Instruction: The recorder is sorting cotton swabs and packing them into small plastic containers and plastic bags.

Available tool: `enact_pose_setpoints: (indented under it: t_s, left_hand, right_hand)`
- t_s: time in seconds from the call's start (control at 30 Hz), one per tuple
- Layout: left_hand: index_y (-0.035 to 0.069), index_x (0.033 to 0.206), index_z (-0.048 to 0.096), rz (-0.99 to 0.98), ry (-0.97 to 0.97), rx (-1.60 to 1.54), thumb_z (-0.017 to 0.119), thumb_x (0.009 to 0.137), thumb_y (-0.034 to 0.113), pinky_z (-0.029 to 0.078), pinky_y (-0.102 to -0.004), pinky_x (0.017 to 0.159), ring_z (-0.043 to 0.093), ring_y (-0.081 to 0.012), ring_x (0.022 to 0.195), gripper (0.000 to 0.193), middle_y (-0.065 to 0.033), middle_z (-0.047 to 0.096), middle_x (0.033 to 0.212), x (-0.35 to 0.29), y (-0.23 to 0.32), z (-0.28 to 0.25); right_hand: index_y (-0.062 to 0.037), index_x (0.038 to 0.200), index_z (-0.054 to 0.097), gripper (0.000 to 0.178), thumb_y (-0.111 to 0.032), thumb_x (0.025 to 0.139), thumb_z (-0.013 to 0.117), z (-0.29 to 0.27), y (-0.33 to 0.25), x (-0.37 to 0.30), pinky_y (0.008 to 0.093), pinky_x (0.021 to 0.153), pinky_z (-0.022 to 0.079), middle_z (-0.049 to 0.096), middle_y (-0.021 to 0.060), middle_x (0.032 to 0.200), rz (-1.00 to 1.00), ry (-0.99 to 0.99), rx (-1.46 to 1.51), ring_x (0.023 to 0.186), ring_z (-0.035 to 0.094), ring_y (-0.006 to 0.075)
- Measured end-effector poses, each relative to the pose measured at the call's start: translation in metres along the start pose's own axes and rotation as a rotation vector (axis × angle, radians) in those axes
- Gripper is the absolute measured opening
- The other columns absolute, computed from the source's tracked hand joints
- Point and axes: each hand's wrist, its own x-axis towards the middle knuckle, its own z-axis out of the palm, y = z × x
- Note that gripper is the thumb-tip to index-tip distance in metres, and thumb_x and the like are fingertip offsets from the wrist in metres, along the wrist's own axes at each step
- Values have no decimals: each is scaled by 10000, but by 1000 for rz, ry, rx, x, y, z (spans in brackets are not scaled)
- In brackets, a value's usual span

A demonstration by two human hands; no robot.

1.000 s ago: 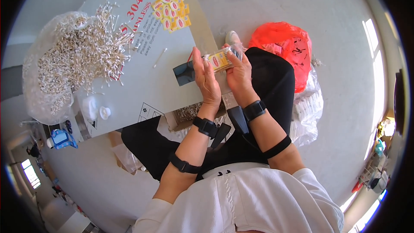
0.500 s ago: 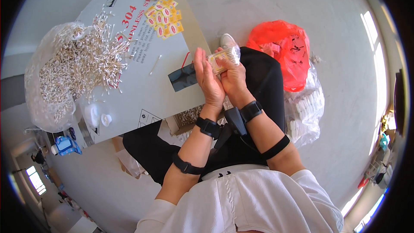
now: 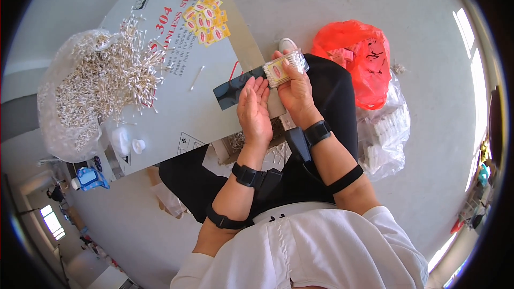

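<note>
In my right hand (image 3: 296, 92) is a clear packet of cotton swabs (image 3: 278, 72) with a yellow-and-white card showing on its face. The thumb lies over the pack, with the fingers behind it. Just left of it my left hand (image 3: 255, 112) is open, palm turned up and fingers stretched out, apart from the pack. A dark flat strip (image 3: 230, 94) lies on the table edge beyond the left fingers. Below my hands a cardboard box (image 3: 233, 144) of loose swabs is partly hidden by the left wrist.
Loose cotton swabs (image 3: 115, 75) spill from a clear bag (image 3: 51, 123) on the grey table (image 3: 160, 123). Yellow cards (image 3: 206, 20) are heaped at the far edge; a single swab (image 3: 197, 77) lies nearer. On the right, a red plastic bag (image 3: 369, 88) rests against clear bags of white packs (image 3: 388, 134).
My left hand has drawn back from the swab pack toward me, leaving it in my right hand alone. The right hand has shifted slightly right, and the pack's card now faces up more fully.
</note>
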Motion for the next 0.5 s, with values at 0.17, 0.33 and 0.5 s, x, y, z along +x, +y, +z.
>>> enact_pose_setpoints:
  t_s: [0.17, 0.33, 0.5]
  left_hand:
    - [-91, 1452, 278, -97, -28, -49, 400, 1049, 399, 331, -430, 1140, 442, -328, 1331, 646, -274, 412, 1439, 7, 14, 7]
    - [-107, 1475, 196, -178, -71, 1, 370, 1049, 436, 329, -448, 1143, 422, -353, 1348, 712, -307, 378, 1458, 13, 20, 8]
    - [-102, 1478, 178, -104, -36, 65, 392, 1038, 467, 333, -449, 1137, 448, -365, 1324, 751, -316, 399, 1440, 21, 23, 3]
  right_hand:
    - [7, 1269, 517, 417, 43, 873, 643, 0, 6, 0, 390, 1020, 485, 625, 161, 1241, -11, 10, -48, 1174, 596, 271]
    - [20, 1280, 515, 412, 55, 883, 620, 0, 10, 0, 388, 1046, 456, 616, 157, 1256, -60, 2, -96, 1196, 577, 262]
    - [18, 1243, 525, 392, 27, 873, 654, 0, 3, -1, 387, 1006, 495, 642, 164, 1189, -1, -7, -18, 1140, 611, 276]
